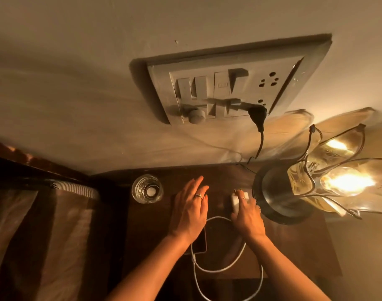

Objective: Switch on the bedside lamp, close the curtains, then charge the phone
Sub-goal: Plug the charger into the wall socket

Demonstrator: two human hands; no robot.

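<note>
At the near edge of the table (294, 253), the white cable (218, 269) lies in loose loops, one end running to the phone (199, 244), which lies flat near the front and is partly covered by the left wrist. The cable appears already seated in the phone, though the joint is dim.

The left hand (191, 208) lies flat, palm down, fingers spread apart, gripping nothing; it looks to be steadying the phone. The right hand (247, 215) is curled and clamped on the white charger (236, 199), pins pointing toward the wall, ready, in my judgement, to be lifted to a socket.

Further back, a glass (147, 189) stands near the far left corner. The lamp (316, 185) occupies the right side, lit, just beside the right hand. Its black plug (257, 115) sits in the lower socket of the switch panel (229, 81) on the wall; the upper socket is free. No curtains are in view.
</note>
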